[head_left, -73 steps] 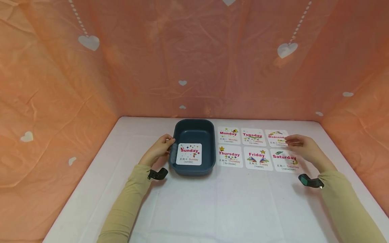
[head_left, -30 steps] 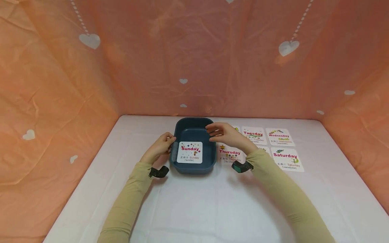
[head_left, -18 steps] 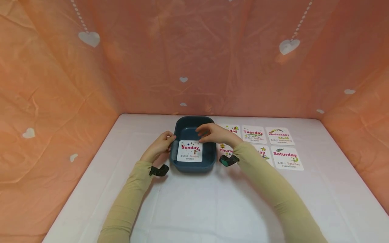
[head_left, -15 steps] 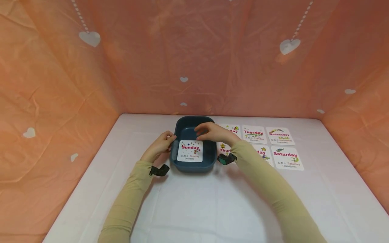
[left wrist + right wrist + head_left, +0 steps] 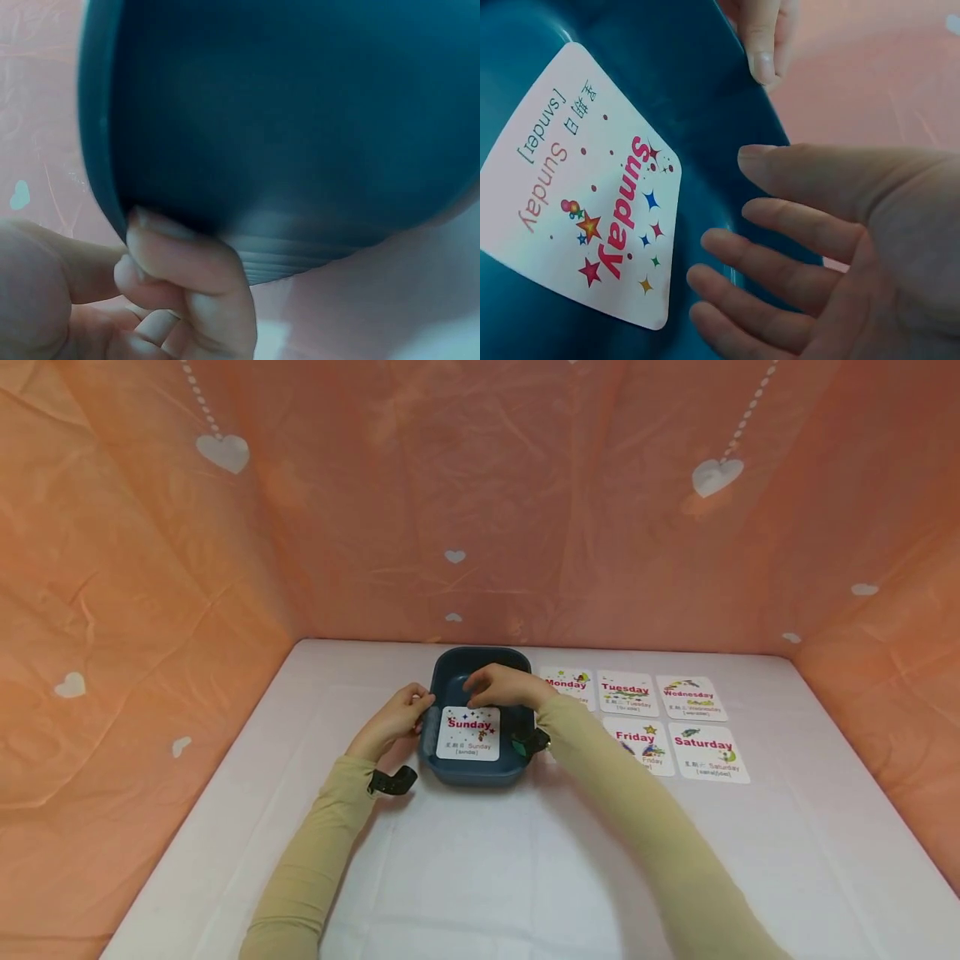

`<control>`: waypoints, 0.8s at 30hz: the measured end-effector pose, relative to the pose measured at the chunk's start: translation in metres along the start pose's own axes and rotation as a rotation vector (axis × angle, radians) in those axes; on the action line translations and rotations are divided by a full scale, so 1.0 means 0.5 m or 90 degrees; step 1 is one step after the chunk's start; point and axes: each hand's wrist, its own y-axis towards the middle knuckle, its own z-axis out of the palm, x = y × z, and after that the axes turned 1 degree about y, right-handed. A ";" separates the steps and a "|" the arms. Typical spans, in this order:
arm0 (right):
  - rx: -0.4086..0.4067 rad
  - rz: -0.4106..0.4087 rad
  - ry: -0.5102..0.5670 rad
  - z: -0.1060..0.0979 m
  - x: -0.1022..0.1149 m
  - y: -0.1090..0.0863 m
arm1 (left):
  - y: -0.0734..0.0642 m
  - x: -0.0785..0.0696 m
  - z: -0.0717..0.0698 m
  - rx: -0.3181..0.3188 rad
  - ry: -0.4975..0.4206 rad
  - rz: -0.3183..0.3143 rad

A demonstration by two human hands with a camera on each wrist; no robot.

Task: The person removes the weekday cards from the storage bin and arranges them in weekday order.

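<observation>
A dark blue tray stands near the back of the table, and a white "Sunday" card lies face up in it. My left hand pinches the tray's left rim between thumb and curled fingers, as the left wrist view shows with the hand at the wall. Above the inside of the tray is my right hand, just beyond the card's top edge. In the right wrist view this hand has its fingers spread and holds nothing; the card lies apart from the fingertips.
Right of the tray lie cards in two rows: Monday, Tuesday and Wednesday behind, Friday and Saturday in front. My right arm hides most of the Thursday card. An orange cloth hangs behind the table.
My right hand has moved left from the Wednesday card to over the tray, drifting further left in the last half second. My left hand keeps its hold on the rim; the cards stay put.
</observation>
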 end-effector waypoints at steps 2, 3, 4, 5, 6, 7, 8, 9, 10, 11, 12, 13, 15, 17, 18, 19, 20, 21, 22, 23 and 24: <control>0.002 0.015 -0.013 0.001 0.000 0.005 | 0.000 -0.001 -0.001 0.001 0.005 0.000; 0.001 0.023 -0.022 0.002 0.001 0.007 | 0.000 -0.002 -0.001 0.002 0.006 0.000; -0.001 0.031 -0.032 0.002 0.001 0.009 | 0.000 -0.002 -0.001 0.003 0.006 0.000; -0.002 0.038 -0.042 0.003 0.001 0.010 | 0.000 -0.002 -0.001 0.005 0.007 0.002; -0.004 0.046 -0.051 0.003 0.001 0.011 | 0.000 -0.002 -0.001 0.004 0.006 0.000; -0.007 0.053 -0.059 0.003 0.002 0.013 | 0.000 -0.002 -0.001 0.004 0.005 0.000; -0.008 0.060 -0.064 0.004 0.002 0.014 | 0.000 -0.001 -0.001 0.003 0.003 -0.001; -0.009 0.067 -0.067 0.004 0.002 0.014 | 0.000 -0.001 -0.001 0.002 0.003 -0.002; -0.010 0.072 -0.070 0.004 0.002 0.015 | 0.001 -0.001 -0.001 0.001 0.003 -0.001; -0.012 0.075 -0.074 0.004 0.002 0.016 | 0.001 0.000 -0.001 0.001 0.006 0.000; -0.012 0.076 -0.076 0.004 0.002 0.017 | 0.001 0.000 -0.001 -0.001 0.005 -0.001; -0.010 0.078 -0.077 0.004 0.002 0.018 | 0.001 0.000 -0.001 0.000 0.005 0.000; -0.006 0.080 -0.087 0.006 0.001 0.021 | 0.002 0.000 0.000 0.000 0.006 0.000; 0.000 0.083 -0.094 0.008 -0.002 0.025 | 0.002 0.001 0.000 0.001 0.004 -0.003; 0.003 0.087 -0.092 0.009 -0.004 0.026 | 0.002 0.001 0.000 0.001 0.003 -0.004; 0.005 0.092 -0.094 0.009 -0.005 0.028 | 0.001 0.001 0.000 0.002 0.003 -0.006; 0.008 0.097 -0.094 0.010 -0.007 0.030 | 0.001 0.001 0.000 0.001 0.004 -0.007; 0.011 0.102 -0.089 0.010 -0.009 0.031 | 0.000 0.001 0.000 0.001 0.005 -0.007; 0.013 0.107 -0.085 0.011 -0.010 0.032 | 0.000 0.000 0.000 0.001 0.006 -0.007; 0.016 0.113 -0.078 0.011 -0.011 0.033 | -0.001 0.000 0.000 0.002 0.007 -0.006; 0.018 0.118 -0.071 0.012 -0.012 0.034 | -0.002 0.000 0.000 0.001 0.007 -0.005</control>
